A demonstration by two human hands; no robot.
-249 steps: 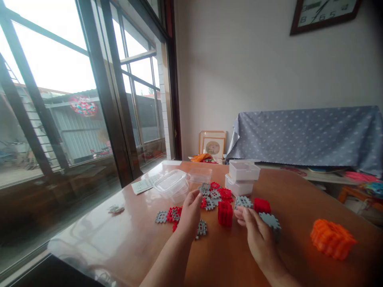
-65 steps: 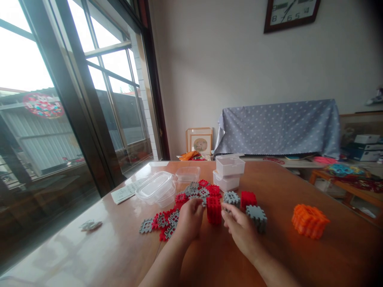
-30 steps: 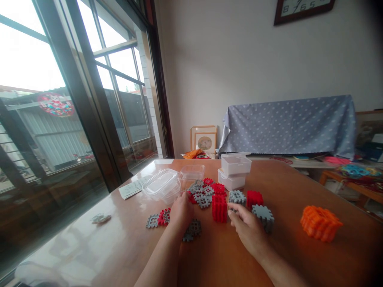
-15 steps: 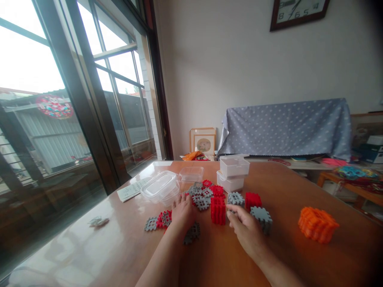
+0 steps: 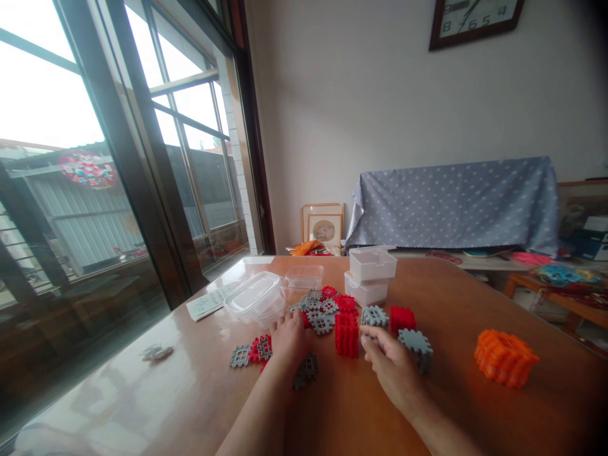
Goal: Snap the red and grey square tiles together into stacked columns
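My left hand (image 5: pixel 289 337) reaches over loose interlocking plastic tiles, its fingers slightly bent and apart. By its fingertips lie grey waffle-like tiles (image 5: pixel 319 322) and a red tile, part of a heap. More grey tiles (image 5: pixel 240 356) and a red tile (image 5: pixel 256 348) lie left of its wrist, and dark grey tiles (image 5: pixel 306 370) to its right. My right hand (image 5: pixel 387 354) is closed in a pinch beside an upright red tile stack (image 5: pixel 346 334); what it pinches is hidden. Around it stand a grey stack (image 5: pixel 375 315), another grey stack (image 5: pixel 415 342) and a red stack (image 5: pixel 401 320).
An orange tile stack (image 5: pixel 506 358) stands at the right. Behind the heap are two stacked white boxes (image 5: pixel 370 278), a clear container (image 5: pixel 304 276) and clear lids (image 5: pixel 254 296). A printed sheet (image 5: pixel 211 301) and a small crumpled bundle (image 5: pixel 156 353) lie left on the table (image 5: pixel 190 392).
My left hand's fingers have bent and drawn slightly left, uncovering more of a red tile in the heap. My right hand stays almost where it was.
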